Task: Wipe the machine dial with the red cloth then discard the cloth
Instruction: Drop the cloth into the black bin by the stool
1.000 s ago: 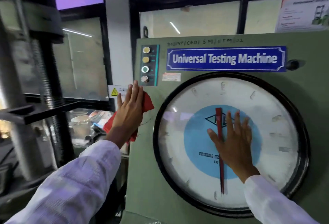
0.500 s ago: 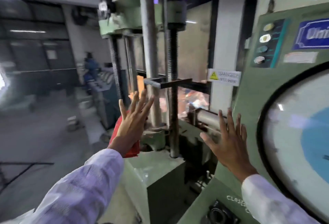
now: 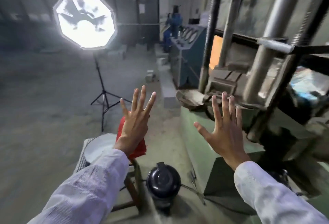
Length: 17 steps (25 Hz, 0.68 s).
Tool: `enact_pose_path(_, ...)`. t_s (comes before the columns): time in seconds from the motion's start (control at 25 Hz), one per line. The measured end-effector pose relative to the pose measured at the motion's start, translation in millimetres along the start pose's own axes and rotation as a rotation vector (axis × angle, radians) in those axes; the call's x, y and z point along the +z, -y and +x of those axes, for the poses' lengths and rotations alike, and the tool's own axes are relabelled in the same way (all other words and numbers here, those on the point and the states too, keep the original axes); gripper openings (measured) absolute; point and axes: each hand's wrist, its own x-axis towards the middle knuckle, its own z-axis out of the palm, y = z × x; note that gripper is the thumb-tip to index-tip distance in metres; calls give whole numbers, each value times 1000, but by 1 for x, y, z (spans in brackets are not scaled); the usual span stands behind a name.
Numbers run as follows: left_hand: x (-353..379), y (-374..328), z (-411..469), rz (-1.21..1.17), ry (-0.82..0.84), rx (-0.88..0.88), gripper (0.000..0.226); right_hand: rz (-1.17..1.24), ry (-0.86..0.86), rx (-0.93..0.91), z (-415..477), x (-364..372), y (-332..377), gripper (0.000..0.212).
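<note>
The red cloth (image 3: 140,150) hangs under the palm of my left hand (image 3: 135,122). That hand's fingers are spread wide and the cloth seems pinned by the thumb, which is hidden. My right hand (image 3: 224,132) is raised to the right with fingers apart and nothing in it, hovering over the green machine base (image 3: 195,145). The machine dial is out of view. Directly below and left of the cloth sits a white round container (image 3: 97,146) on a mesh-topped stand.
A black round canister (image 3: 162,177) stands on the floor beside a wooden stool frame (image 3: 135,181). The steel columns (image 3: 263,60) of the testing frame rise at right. A lit softbox (image 3: 85,19) stands on a tripod (image 3: 104,97) on the concrete floor at left. Blue machines stand at the back.
The view has swung left and down, away from the dial, to the floor beside the machine. Both hands came off the panel; the left one still carries the cloth.
</note>
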Motion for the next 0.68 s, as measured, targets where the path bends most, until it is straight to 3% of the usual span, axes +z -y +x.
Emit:
enact_pose_path(0.36, 137, 111, 9, -23, 73, -68, 107, 102, 156, 6, 50, 181, 100, 104)
enact_pose_path(0.6, 235, 106, -20, -233, 337, -73, 98, 119, 327, 118, 5, 278, 95, 105)
enact_pose_path(0.68, 264, 98, -36, -332, 412, -74, 83, 108, 389, 157, -14, 298, 89, 106)
